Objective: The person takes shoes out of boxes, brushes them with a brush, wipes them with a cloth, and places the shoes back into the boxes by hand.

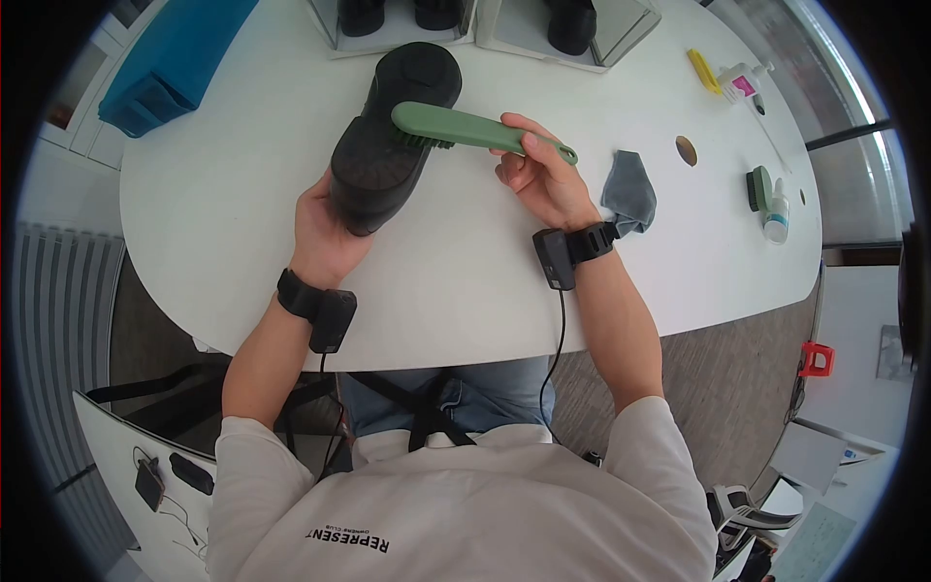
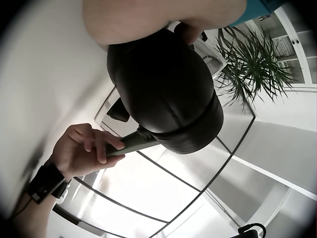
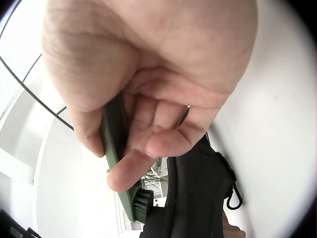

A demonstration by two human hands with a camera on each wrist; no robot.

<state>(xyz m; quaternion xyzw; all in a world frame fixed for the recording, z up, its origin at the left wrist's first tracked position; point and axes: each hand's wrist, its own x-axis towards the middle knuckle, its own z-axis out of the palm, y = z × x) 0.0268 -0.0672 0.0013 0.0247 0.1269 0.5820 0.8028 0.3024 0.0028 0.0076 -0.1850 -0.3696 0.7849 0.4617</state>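
A black shoe (image 1: 373, 165) is turned with its dark sole upward over the white table. My left hand (image 1: 328, 238) grips it by its near end, with most of the fingers hidden beneath it. From the left wrist view, the rounded end of the shoe (image 2: 163, 89) fills the middle. My right hand (image 1: 548, 179) holds a green brush (image 1: 461, 126) by its handle, pinched between thumb and fingers. The dark green bristles (image 3: 142, 202) face down at the middle of the sole, right at its surface. A lace loop (image 3: 237, 196) hangs from the shoe in the right wrist view.
A grey cloth (image 1: 630, 189) lies right of my right hand. Farther right are another green brush (image 1: 758, 189) and a white bottle (image 1: 777, 221). A pink-labelled bottle (image 1: 741, 83) and a yellow object (image 1: 704, 71) lie beyond. Clear boxes (image 1: 601, 48) with black shoes and a teal case (image 1: 175, 68) stand at the back.
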